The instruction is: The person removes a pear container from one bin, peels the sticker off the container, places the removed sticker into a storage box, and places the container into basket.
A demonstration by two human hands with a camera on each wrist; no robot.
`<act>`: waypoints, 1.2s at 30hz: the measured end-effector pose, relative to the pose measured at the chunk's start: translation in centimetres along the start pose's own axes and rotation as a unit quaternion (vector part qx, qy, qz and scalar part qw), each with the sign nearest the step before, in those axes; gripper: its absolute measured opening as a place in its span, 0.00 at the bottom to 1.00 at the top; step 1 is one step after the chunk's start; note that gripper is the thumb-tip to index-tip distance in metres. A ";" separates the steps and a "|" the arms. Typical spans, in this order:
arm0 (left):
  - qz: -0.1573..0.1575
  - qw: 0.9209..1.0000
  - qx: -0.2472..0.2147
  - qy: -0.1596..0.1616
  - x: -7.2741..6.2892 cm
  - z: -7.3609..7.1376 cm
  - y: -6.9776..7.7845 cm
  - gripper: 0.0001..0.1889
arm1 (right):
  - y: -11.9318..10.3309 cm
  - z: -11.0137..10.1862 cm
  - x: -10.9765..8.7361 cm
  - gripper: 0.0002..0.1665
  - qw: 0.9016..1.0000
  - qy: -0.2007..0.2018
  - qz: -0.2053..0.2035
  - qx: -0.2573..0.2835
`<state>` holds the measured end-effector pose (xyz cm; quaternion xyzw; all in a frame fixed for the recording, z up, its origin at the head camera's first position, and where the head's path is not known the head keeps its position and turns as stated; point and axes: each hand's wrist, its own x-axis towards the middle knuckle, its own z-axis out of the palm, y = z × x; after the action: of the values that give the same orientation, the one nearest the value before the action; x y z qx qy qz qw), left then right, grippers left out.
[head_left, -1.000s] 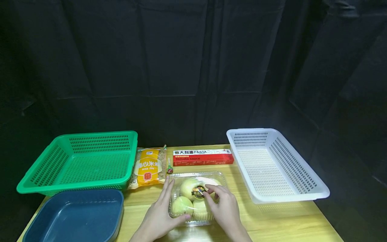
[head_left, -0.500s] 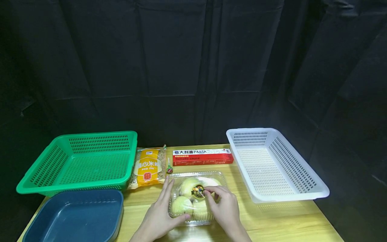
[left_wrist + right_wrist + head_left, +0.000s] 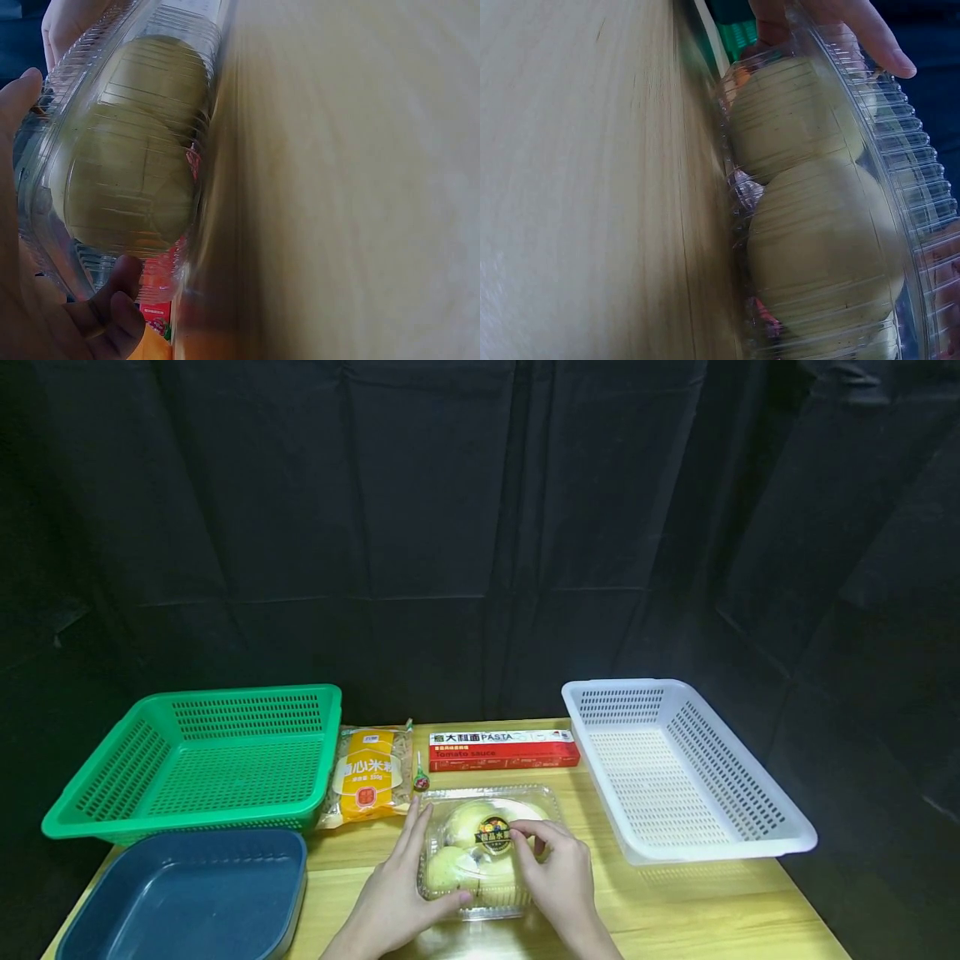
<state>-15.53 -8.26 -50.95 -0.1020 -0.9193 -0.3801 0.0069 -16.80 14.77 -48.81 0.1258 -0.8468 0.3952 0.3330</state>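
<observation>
A clear plastic fruit box (image 3: 442, 797) sits on the table, holding several large, round, pale yellow-green fruits (image 3: 124, 176). Its lid carries a round black-and-gold label (image 3: 492, 835). My left hand (image 3: 401, 885) holds the near left corner, fingers along the left side and thumb at the front. In the left wrist view, some fingertips (image 3: 129, 270) bend against the ribbed wall. My right hand (image 3: 555, 868) is over the box's right part, with thumb and index fingertip pinching the label's right edge. The right wrist view shows only a little of that hand, at the right border.
Behind the box lie a red-and-white pasta box (image 3: 504, 752), a small lollipop-like item (image 3: 421, 777) and a yellow-labelled noodle bag (image 3: 367, 777). A green basket (image 3: 247, 818) and a dark blue tub (image 3: 296, 893) stand left, a white basket (image 3: 622, 810) right. Black cloth (image 3: 480, 543) hangs behind.
My right fingertips have shifted slightly right across the label, uncovering more of its print. The label looked creased half a second ago and looks flatter now. My left hand and the box stay put.
</observation>
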 end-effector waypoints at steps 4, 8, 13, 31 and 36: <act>-0.002 1.000 -0.002 -0.002 0.0 0.0 0.0 0.67 | 0.0 0.0 0.0 0.14 1.000 0.004 0.008 0.005; -0.002 1.000 -0.002 -0.003 0.0 0.0 0.1 0.67 | -0.1 0.0 0.0 0.13 1.000 0.011 0.000 0.005; -0.008 1.000 -0.004 -0.009 0.0 -0.1 0.2 0.68 | 0.0 -0.1 0.0 0.13 0.999 0.025 -0.007 0.019; -0.004 1.000 -0.005 -0.003 0.0 0.1 0.1 0.67 | -0.2 -0.8 0.3 0.11 0.991 0.029 0.083 0.102; 0.001 1.000 -0.005 0.001 -0.1 0.0 0.1 0.67 | -0.2 -0.9 0.4 0.11 0.991 0.029 0.085 0.104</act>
<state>-15.43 -8.20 -50.94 -0.1023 -0.9174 -0.3845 0.0078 -16.61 15.32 -48.01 0.0755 -0.7989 0.5111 0.3079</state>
